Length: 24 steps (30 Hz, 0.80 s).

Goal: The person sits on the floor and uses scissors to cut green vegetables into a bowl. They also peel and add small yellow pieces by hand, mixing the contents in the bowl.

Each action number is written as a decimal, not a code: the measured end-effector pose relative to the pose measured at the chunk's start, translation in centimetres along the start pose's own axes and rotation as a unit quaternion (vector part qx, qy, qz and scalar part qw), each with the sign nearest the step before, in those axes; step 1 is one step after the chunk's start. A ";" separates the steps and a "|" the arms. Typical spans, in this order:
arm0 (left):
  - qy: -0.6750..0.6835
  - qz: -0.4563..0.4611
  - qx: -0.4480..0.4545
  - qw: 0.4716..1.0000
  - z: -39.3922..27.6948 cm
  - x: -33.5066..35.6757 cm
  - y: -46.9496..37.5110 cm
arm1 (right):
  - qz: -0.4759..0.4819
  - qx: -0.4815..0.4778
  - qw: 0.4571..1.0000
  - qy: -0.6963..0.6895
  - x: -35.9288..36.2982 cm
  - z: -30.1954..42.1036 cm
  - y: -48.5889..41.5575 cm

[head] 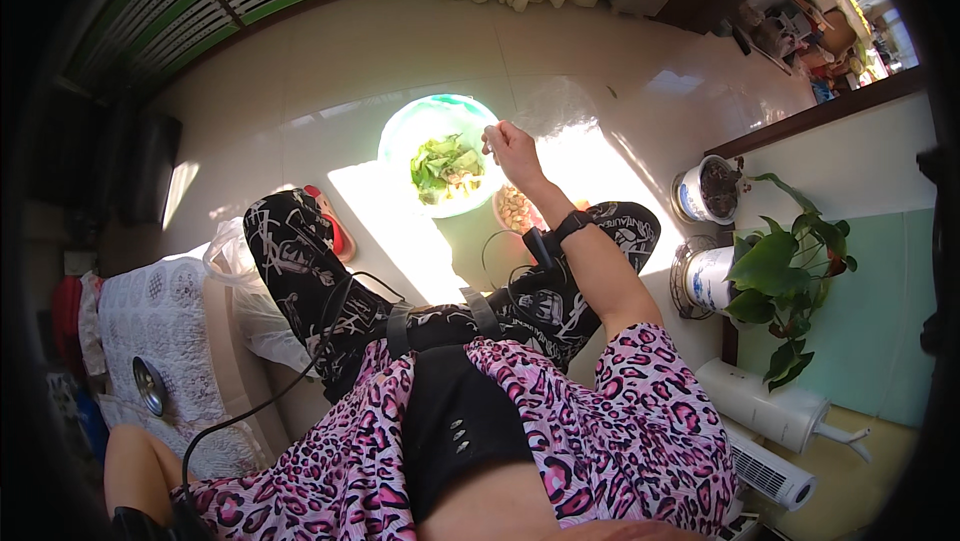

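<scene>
My right hand (511,152), its fingers curled together, is over the right rim of a pale green plastic bin (397,117) on the floor. Whether something small is pinched in the fingertips cannot be made out. Green leafy scraps (448,162) and some pale bits lie inside the bin. Below my right wrist is a pink bowl (498,215) holding many small tan pieces (513,205), partly hidden by my forearm. A black band with a small device is on that wrist. My left hand is out of view; only the bent left arm shows at lower left.
A cloth-covered seat (161,316) with a metal bowl (149,386) stands at left, beside white plastic bags (259,316). Potted plants (718,188) and a white heater (765,402) line the right side. Clear plastic (559,107) lies on the floor. A black cable (277,397) crosses my lap.
</scene>
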<state>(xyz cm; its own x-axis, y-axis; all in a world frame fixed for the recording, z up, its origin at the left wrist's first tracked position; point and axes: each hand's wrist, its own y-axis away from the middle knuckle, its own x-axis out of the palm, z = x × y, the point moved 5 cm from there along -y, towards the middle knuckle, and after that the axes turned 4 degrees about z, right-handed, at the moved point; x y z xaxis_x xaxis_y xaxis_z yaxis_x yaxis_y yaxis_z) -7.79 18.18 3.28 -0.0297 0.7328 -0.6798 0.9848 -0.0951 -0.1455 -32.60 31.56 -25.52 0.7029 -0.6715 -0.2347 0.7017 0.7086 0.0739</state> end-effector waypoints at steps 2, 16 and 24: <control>-0.003 -0.001 0.002 1.000 0.0 -0.1 0.1 | 0.006 0.003 1.000 -0.011 0.1 -0.1 0.0; 0.010 -0.017 0.013 1.000 0.4 1.3 2.1 | 0.010 0.009 0.998 -0.069 0.3 -1.5 -0.4; 0.010 -0.015 0.026 1.000 0.6 1.6 1.9 | 0.007 0.029 0.998 -0.055 0.4 -2.1 -0.7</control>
<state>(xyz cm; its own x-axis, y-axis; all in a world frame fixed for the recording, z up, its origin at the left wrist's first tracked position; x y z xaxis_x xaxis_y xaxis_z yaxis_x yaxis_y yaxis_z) -6.08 18.75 1.49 -0.0551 0.7486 -0.6608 0.9734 -0.1073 -0.2027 -33.07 31.29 -27.65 0.7183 -0.6844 -0.1252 0.6958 0.7058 0.1335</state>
